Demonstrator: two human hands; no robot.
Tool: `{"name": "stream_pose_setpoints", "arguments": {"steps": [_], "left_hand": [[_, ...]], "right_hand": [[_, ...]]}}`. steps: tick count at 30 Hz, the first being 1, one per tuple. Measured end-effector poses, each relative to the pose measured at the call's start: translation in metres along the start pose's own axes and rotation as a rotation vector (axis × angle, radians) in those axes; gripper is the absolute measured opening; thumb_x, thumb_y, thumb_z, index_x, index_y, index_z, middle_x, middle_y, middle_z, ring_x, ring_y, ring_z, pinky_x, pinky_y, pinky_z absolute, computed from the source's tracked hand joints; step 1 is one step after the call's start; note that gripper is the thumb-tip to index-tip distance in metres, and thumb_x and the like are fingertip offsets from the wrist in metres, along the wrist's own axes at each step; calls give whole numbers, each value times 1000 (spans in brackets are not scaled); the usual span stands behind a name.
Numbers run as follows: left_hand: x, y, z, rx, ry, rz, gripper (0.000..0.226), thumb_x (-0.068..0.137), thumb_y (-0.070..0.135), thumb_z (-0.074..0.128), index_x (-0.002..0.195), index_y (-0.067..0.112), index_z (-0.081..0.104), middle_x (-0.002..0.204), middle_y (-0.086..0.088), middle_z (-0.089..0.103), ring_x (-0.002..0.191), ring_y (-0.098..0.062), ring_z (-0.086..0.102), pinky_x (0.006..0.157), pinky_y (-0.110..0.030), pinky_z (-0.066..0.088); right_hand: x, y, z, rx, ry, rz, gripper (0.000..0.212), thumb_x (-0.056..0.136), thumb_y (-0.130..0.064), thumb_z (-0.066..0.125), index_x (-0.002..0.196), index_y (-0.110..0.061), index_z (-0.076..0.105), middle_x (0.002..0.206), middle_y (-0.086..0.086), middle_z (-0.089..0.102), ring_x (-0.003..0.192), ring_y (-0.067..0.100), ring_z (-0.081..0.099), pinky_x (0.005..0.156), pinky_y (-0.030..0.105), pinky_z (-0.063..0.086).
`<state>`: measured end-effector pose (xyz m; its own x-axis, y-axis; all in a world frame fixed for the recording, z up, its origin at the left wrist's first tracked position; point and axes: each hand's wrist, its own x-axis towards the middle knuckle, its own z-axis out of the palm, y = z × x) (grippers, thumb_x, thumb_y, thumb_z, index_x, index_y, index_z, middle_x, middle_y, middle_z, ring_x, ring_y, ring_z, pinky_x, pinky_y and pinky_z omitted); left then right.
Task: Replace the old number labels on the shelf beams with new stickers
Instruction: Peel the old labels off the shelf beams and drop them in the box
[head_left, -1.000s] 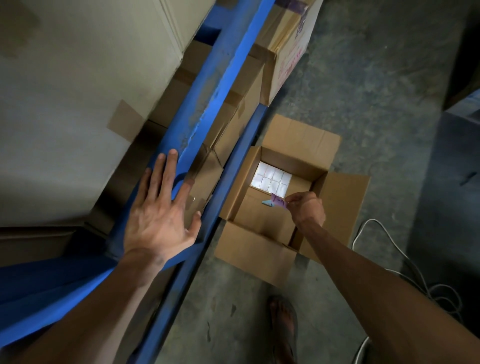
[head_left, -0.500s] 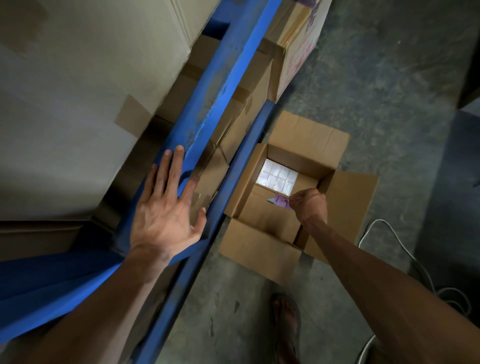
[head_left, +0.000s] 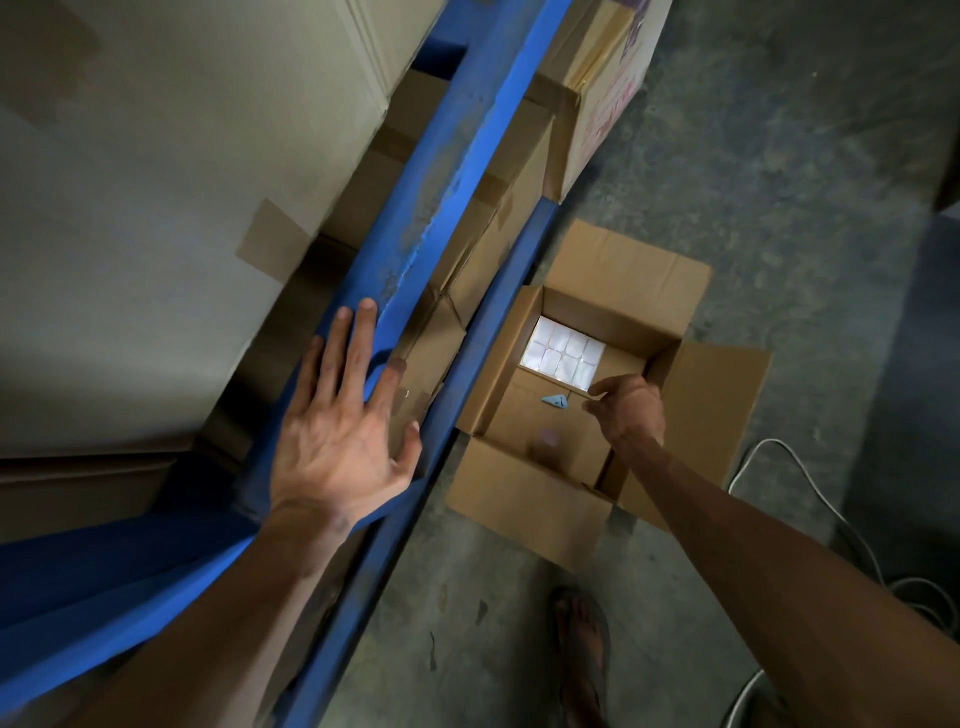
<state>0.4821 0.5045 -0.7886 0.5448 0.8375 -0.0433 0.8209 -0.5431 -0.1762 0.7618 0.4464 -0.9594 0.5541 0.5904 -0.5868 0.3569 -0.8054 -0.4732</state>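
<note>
The left hand (head_left: 340, 441) lies flat on the blue painted metal shelf beam (head_left: 447, 171), with its fingers straight and spread wide, and it holds nothing. The paint of this beam is worn and dusty just above the fingertips. I cannot see any number label on the beam.

To the right of the beam, an open brown cardboard box (head_left: 587, 400) stands on the grey concrete floor (head_left: 769, 156), with all its flaps folded out. The right hand (head_left: 628, 410) hovers over the opening of this box with loosely bent fingers, thumb and forefinger apart, and it holds nothing. Just to the left of this hand, a small light blue piece of sticker (head_left: 555, 401) is over the inner cardboard flap of the box, not touching the hand; I cannot tell if it lies on the flap or is in the air. In the far corner of the box there are white small packs (head_left: 563, 352) in rows.

Left of the beam stands a large pale carton (head_left: 156, 182) on the shelf. Below the box, on the floor, a foot in a sandal (head_left: 582, 649) is visible, and a white cable (head_left: 810, 493) lies to the right of the box.
</note>
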Motion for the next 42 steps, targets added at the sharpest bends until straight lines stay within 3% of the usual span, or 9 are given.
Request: {"name": "stream_pose_setpoints", "arguments": {"steps": [7,9,14,19,21,26,30,38,42], "left_hand": [[0,-2,7,2,14,17,62,81,45,55,130,7,55,167,-21,-2,154,-37,7,122,-54,19],[0,-3,8,6,12,18,65,82,48,54,134,9,52,167,-21,-2,154,-37,8,122,-54,19],[1,-2,-1,-22,-45,21,75,81,58,55,143,16,45,167,-20,-4,154,-37,7,123,-53,16],[-6,2,-30,-182,-254,-34,85,90,64,47,159,31,10,165,-10,-25,153,-28,-19,124,-47,-4],[-17,11,-49,-237,-249,-48,80,94,58,45,159,28,10,167,-8,-18,154,-25,-13,125,-44,-2],[-46,32,-119,-274,-115,-63,62,95,44,50,151,20,37,164,-11,25,153,-26,21,122,-46,22],[-68,30,-193,-239,105,-101,48,84,34,63,130,20,60,135,-7,59,127,-28,56,98,-44,48],[-115,-15,-309,-136,640,-151,39,76,16,56,113,25,62,117,4,64,116,-25,56,93,-42,39],[-131,-42,-355,-5,846,-162,39,77,11,59,114,22,68,124,-2,67,129,-28,53,111,-48,31]], "right_hand": [[-13,-8,-4,63,0,-43,8,84,-20,72,92,-20,74,112,13,64,101,21,60,86,29,53],[-24,-13,-8,107,-41,-113,7,84,-12,70,86,-13,76,103,14,70,98,25,65,83,34,56],[-67,-28,-32,241,-144,-256,13,84,-6,66,79,-14,75,75,7,70,68,17,62,61,21,47],[-126,-61,-72,315,-222,-433,11,88,-12,65,87,-17,75,75,-6,71,57,1,61,59,18,45],[-152,-78,-90,352,-235,-494,10,89,-16,66,92,-17,75,78,-1,74,60,1,62,60,19,48],[-216,-116,-133,489,-236,-626,12,93,-18,65,101,-15,72,79,8,74,63,5,65,58,16,49],[-269,-154,-169,648,-219,-702,9,94,-11,64,99,-14,71,79,22,72,65,18,65,60,24,51],[-362,-227,-217,840,-246,-884,11,95,-10,63,98,-19,69,68,4,71,62,5,65,57,17,50],[-398,-267,-229,835,-211,-985,13,93,-13,67,102,-21,70,74,-4,69,70,9,64,64,28,53]]}}
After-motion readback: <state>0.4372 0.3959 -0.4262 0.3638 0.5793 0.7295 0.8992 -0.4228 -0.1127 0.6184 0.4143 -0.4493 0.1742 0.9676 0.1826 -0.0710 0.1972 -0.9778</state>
